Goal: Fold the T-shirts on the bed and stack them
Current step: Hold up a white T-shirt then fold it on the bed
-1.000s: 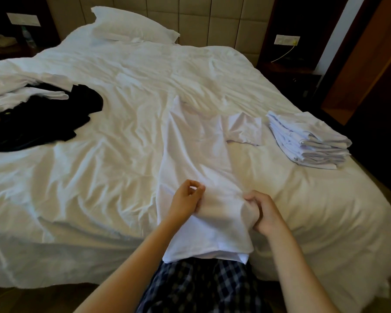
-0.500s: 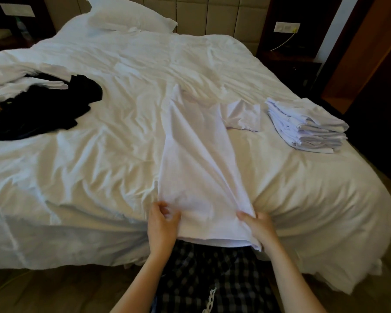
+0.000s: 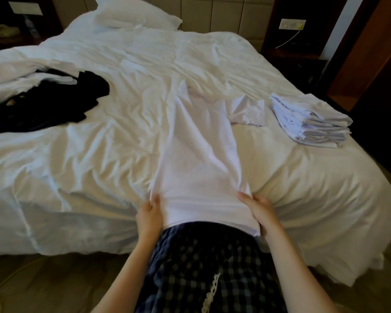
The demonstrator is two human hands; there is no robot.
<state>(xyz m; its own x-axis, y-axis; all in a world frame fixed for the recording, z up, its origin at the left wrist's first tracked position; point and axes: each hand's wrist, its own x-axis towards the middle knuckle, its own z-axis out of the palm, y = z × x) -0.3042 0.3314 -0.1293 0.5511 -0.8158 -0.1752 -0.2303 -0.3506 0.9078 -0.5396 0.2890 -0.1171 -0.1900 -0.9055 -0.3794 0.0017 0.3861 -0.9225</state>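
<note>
Shirt (image 3: 199, 154) lies lengthwise on bed (image 3: 99, 154), hem (image 3: 208, 213) over near edge, sleeve (image 3: 246, 111) out right. Left hand (image 3: 149, 213) and right hand (image 3: 257, 211) each pinch a hem corner. Risk: uneven pull skews fold; loose sleeve bunches.

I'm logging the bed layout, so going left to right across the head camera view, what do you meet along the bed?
Dark clothes pile → left hand → white T-shirt, held at its hem → right hand → stack of folded T-shirts.
</note>
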